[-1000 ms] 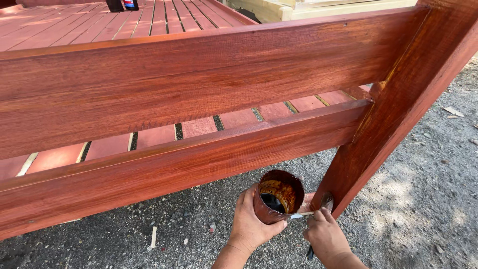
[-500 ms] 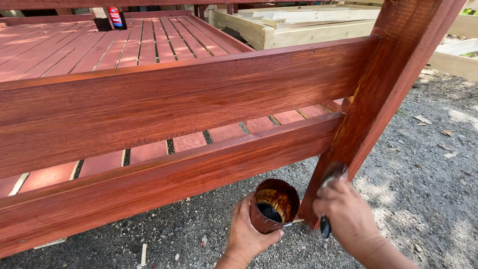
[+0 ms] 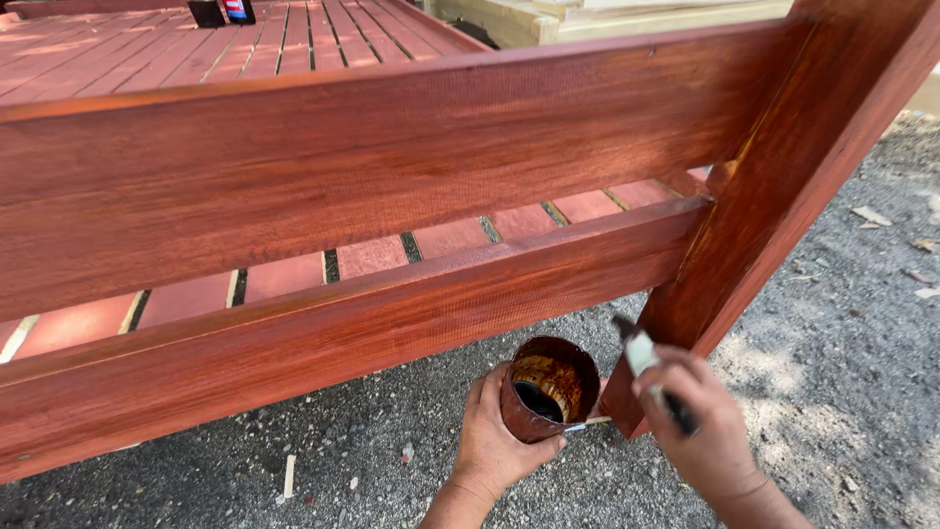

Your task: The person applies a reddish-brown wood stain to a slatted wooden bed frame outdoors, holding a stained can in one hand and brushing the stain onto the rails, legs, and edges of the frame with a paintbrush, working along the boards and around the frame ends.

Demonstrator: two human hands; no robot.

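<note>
Nearest the camera, the left hand [image 3: 493,446] wraps the side of a small stain-caked can [image 3: 546,387], fingers curled round its wall and thumb pressed under its rim; the can sits just left of the foot of the slanted post [image 3: 774,186], tipped a little toward the post so the dark liquid pools low inside; keeping it tipped no further than this would, I judge, keep the stain from slopping onto the gravel [image 3: 842,323].

Just right of the can, and in front of the post's lower end, the right hand [image 3: 700,431] is closed round the handle of a paintbrush [image 3: 641,353], fingers pinching it with the pale ferrule and dark bristles sticking up toward the post's near face; the tip seems close to the wood, though whether it touches I cannot tell.

To coat well here, the brush wants only a modest load, wiped on the can's rim; strokes should probably run along the grain of the post, upward from its foot, working into the corner where the lower rail [image 3: 343,343] butts against it, since that joint could hold drips or stay bare.

Behind the lower rail, left of the post, pale red deck slats [image 3: 294,274] show through the gap; above it the broad upper rail [image 3: 392,157] meets the post high up; beyond lie more decking and unstained pale timber [image 3: 607,15].
</note>
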